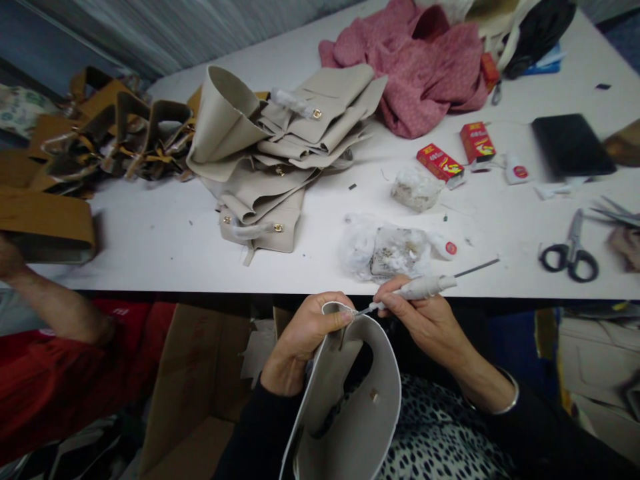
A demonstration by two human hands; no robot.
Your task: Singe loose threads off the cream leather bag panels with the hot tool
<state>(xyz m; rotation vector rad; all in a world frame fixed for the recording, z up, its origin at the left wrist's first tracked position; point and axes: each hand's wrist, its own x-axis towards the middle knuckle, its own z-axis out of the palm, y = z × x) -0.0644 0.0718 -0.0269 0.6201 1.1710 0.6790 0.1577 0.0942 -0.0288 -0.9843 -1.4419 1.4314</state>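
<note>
My left hand (303, 337) is closed on the rim of a beige handbag body (377, 420), thumb on top, where the rim folds into a small loop. The bag opens upward in front of my lap, and a small metal fitting shows on its inner wall. In my right hand (433, 327) is a white-handled tool (425, 288); a thin metal rod sticks out of its far end. Its narrow pointed tip meets the bag's edge beside my left thumb. Just beyond, on the table, lies a dirty whitish block (395, 250) in crumpled plastic.
Beige bag pieces (280, 167) are piled on the white table (320, 270). To the right are red boxes (440, 163), black-handled scissors (570, 257), a dark tablet-like slab (573, 143) and pink cloth (410, 73). A co-worker's arm (65, 303) reaches brown bags at left. A cardboard box (195, 373) stands below.
</note>
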